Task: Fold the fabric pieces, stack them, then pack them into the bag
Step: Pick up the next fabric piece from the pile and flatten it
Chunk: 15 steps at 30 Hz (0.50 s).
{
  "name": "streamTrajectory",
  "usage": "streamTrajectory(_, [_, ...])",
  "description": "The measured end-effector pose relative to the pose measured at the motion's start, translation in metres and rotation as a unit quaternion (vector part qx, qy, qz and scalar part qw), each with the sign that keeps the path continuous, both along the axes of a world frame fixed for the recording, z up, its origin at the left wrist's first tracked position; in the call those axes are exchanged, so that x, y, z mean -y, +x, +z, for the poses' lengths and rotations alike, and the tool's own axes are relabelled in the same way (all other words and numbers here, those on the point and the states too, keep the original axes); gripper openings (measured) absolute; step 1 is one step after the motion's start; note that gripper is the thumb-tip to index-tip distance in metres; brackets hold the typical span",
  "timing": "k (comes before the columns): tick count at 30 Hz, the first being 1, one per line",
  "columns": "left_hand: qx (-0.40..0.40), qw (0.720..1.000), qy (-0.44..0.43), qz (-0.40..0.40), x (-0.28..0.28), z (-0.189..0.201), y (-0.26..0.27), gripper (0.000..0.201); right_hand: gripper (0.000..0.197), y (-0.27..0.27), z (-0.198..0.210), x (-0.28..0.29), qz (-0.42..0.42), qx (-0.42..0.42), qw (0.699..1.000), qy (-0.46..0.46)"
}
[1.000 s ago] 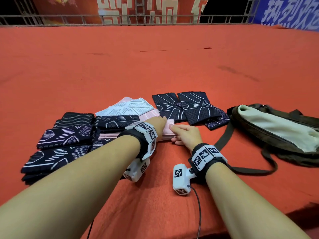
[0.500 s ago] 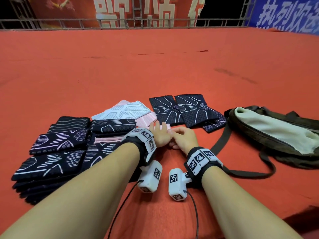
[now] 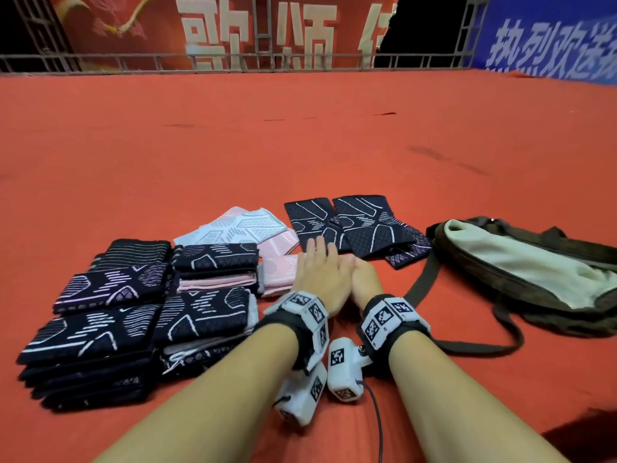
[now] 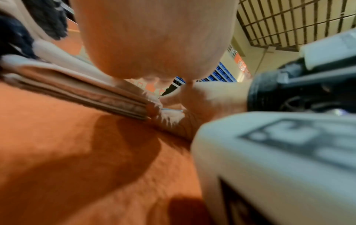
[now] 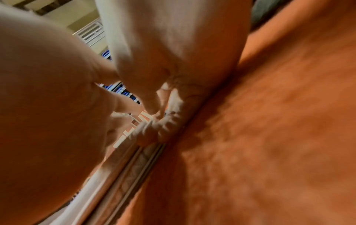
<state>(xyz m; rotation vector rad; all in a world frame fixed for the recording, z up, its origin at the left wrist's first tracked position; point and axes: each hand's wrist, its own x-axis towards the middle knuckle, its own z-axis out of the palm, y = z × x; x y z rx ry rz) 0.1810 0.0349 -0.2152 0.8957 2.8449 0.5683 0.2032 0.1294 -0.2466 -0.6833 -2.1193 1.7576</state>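
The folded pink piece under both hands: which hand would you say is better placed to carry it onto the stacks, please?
Probably the left hand: it lies flat on the folded pink piece, right beside the stacks on its own side. The right hand grips the end nearer the bag.

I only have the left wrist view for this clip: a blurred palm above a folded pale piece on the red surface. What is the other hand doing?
Observer: The right hand is at the right end of the pink piece. In the right wrist view its fingers pinch that edge.
Operator: And the left fingers? My view hides them.
Observer: The left hand lies flat on the pink piece, fingers straight and pointing away from the person.
Operator: Where is the bag?
Observer: The bag lies open on the red surface to the right of both hands, its pale lining showing.
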Motion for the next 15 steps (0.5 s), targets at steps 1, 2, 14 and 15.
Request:
streamTrajectory(1, [0.015, 0.999, 0.046, -0.024, -0.004, 0.002, 0.006, 0.06, 0.018, 0.003, -0.001, -0.004, -0.006, -0.004, 1.0, -0.012])
streamTrajectory(2, [0.048, 0.994, 0.091, -0.048, -0.006, 0.006, 0.013, 0.06, 0.018, 0.007, -0.002, -0.009, -0.016, -0.016, 1.0, -0.019])
streamTrajectory(14, [0.46, 0.795, 0.393, -0.041, -0.017, -0.019, 0.02, 0.076, 0.057, 0.028, 0.015, -0.057, 0.029, 0.032, 0.996, -0.074])
streamTrajectory(15, [0.459, 0.793, 0.399, -0.043, -0.019, -0.021, 0.02, 0.069, 0.058, 0.027, 0.017, -0.058, 0.033, 0.036, 0.996, -0.079])
